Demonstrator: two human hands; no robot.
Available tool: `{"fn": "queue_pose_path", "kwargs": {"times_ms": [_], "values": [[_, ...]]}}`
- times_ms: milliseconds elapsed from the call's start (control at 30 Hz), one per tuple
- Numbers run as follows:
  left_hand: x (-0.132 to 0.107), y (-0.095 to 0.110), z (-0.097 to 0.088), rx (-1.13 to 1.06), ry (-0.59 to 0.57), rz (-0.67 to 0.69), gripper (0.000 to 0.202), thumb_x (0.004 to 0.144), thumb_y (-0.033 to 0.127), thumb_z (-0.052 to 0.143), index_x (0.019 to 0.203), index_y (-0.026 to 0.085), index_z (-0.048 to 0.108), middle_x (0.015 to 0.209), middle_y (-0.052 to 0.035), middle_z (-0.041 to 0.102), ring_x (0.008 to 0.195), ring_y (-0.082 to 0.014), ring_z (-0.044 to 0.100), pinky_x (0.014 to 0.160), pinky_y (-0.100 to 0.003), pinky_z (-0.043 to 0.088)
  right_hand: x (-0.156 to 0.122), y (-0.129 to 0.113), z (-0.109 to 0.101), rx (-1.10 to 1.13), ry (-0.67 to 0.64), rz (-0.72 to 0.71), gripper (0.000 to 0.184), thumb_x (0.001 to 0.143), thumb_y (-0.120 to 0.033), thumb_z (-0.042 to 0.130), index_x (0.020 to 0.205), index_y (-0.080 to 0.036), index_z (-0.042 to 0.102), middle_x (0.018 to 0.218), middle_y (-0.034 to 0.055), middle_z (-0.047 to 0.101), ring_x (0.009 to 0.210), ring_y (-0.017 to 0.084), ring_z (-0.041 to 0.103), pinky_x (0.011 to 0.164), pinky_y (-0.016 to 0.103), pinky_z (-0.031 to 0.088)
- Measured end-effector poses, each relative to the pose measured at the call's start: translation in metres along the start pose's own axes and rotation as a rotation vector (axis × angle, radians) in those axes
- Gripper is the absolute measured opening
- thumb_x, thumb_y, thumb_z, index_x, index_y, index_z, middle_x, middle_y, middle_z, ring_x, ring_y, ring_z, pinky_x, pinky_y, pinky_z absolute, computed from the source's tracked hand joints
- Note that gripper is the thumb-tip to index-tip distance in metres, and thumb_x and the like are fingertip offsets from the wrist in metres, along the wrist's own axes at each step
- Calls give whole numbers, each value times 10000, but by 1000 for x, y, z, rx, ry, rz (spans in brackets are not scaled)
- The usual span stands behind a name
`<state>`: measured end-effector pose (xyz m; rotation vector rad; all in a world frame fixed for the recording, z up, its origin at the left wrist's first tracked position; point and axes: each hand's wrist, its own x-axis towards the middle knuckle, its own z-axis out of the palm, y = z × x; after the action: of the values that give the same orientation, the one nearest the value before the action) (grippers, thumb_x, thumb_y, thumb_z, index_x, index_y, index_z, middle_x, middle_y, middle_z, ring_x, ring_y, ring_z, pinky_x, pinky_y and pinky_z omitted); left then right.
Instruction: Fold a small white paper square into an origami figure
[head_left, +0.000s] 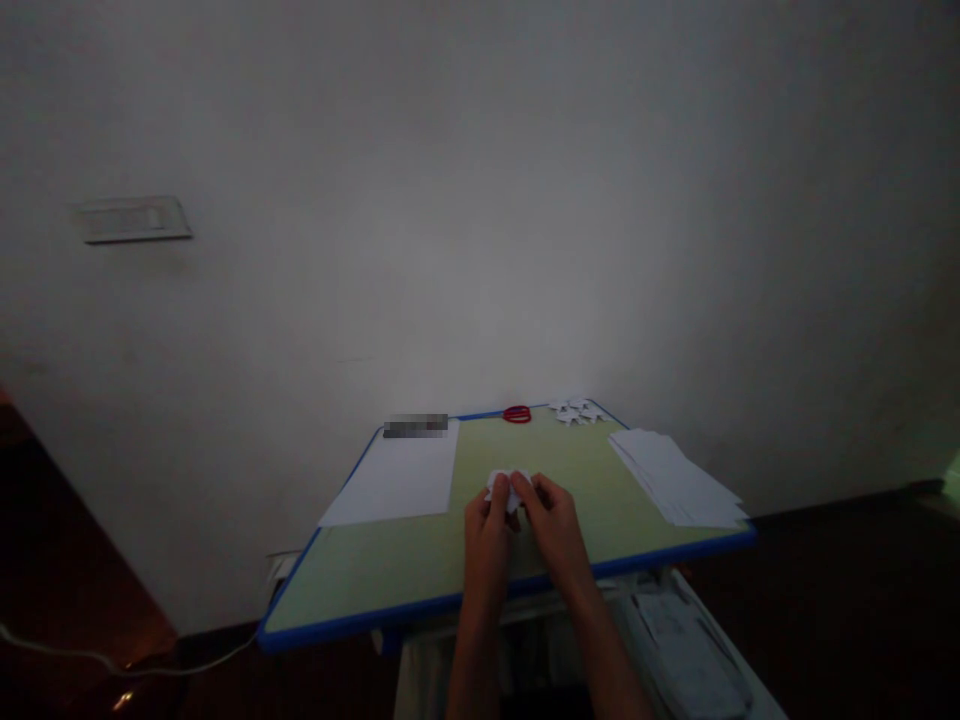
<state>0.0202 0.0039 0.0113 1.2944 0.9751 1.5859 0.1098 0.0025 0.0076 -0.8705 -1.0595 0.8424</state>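
Over the counter (375, 570), left hand (486, 520) and right hand (555, 515) are pinching a white paper piece (511, 501) — fingers (524, 491) closed on it.

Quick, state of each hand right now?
Left hand: closed, pinching the small folded white paper.
Right hand: closed, pinching the same paper from the other side.

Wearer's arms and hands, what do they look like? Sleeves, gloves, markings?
Both the left hand and right hand are ungloved. The forearms are bare as far as the frame shows, no sleeves in view. No watch, bracelet, cable or sensor visible on either. Too dim to make out rings or small markings.
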Motion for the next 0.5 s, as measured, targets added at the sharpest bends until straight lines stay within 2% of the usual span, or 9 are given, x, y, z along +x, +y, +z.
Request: {"fn": "queue_pose_path", "kwargs": {"times_ms": [133, 200, 333, 500], "values": [[1, -6, -1, -30, -23, -21, 617, 785, 749, 637, 606, 165, 543, 579, 24, 446, 572, -116, 401, 542, -245, 316, -2, 1, -1, -8, -89, 6, 510, 848, -643, 647, 639, -186, 559, 576, -31, 465, 555, 128, 400, 522, 258, 319], [1, -8, -1, -29, -38, -20, 627, 791, 754, 625, 592, 167, 527, 578, 22, 445, 571, -115, 399, 548, -247, 316, -2, 1, -3, 21, -115, 12, 524, 855, -646, 644, 620, -194, 523, 570, -40, 435, 552, 123, 375, 524, 261, 305], [2, -7, 1, 3, -56, -12, 657, 779, 795, 598, 597, 168, 527, 579, 17, 457, 571, -117, 408, 547, -249, 321, -2, 2, -5, 50, -108, 21, 556, 844, -669, 655, 602, -209, 457, 580, -54, 381, 555, 116, 326, 526, 263, 288], [1, -4, 5, 64, -43, -70, 710, 741, 862, 557, 544, 186, 472, 512, 32, 389, 503, -101, 342, 484, -257, 246, 0, 10, -6, 49, -98, 17, 555, 850, -680, 645, 626, -202, 474, 614, -47, 383, 584, 120, 331, 539, 255, 298]]}}
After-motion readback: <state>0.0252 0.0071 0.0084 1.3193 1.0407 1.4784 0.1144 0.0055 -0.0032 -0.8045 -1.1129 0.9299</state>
